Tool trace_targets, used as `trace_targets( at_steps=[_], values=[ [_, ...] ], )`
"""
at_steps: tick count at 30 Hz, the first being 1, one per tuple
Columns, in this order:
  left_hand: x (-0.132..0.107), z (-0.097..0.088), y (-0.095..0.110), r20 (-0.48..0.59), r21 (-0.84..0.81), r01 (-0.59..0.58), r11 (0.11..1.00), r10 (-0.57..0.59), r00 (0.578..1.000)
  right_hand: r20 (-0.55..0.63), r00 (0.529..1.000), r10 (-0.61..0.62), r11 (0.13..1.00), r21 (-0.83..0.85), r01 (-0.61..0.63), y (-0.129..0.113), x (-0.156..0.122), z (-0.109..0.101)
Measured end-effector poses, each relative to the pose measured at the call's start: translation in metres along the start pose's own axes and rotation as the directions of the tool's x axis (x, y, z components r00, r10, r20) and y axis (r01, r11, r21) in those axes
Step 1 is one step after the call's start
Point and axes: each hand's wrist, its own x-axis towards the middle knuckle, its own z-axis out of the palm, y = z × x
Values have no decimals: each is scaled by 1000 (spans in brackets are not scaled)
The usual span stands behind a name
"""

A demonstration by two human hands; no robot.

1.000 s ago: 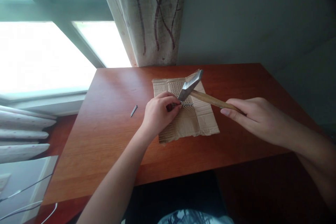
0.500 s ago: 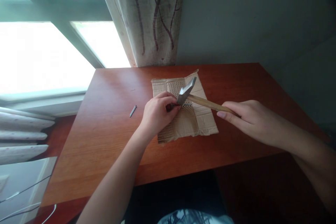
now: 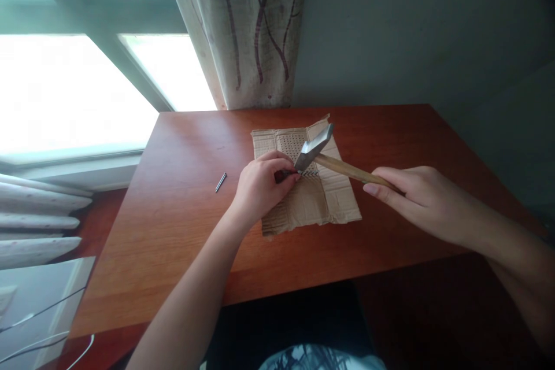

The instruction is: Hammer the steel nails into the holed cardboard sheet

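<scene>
My right hand (image 3: pixel 410 193) is closed around the wooden handle of a hammer (image 3: pixel 344 169). The hammer's steel head is tilted right above the fingertips of my left hand (image 3: pixel 264 179). Those fingers are pinched together over a flattened piece of cardboard (image 3: pixel 306 202); whatever they hold is hidden by the hand and the hammer head. Beyond my fingers lies a pale panel with rows of small dark holes (image 3: pixel 288 144). Just right of the fingertips, a row of short dark slanted marks or pins (image 3: pixel 310 173) shows, too small to make out.
The cardboard lies on a reddish-brown wooden table (image 3: pixel 186 231). Slim shiny metal pieces, like nails (image 3: pixel 221 182), rest left of my left hand. A patterned curtain (image 3: pixel 260 29) hangs behind the table beside a bright window (image 3: pixel 78 98). Cables (image 3: pixel 47 306) run at the lower left.
The hammer has shifted slightly right, its head tilting further that way, and my right hand has moved a little right with it. My left hand stays in place on the cardboard.
</scene>
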Motion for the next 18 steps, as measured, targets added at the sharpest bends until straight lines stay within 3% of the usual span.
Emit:
trace_targets(
  at_steps=[10,18],
  values=[
    [1,-1,2,29,15,28,999,-29,999,23,1000,-21,999,-38,22,2,-1,4],
    [0,-1,-1,15,5,-15,1000,15,1000,-102,995,-9,1000,-9,8,10,-4,2]
  ],
)
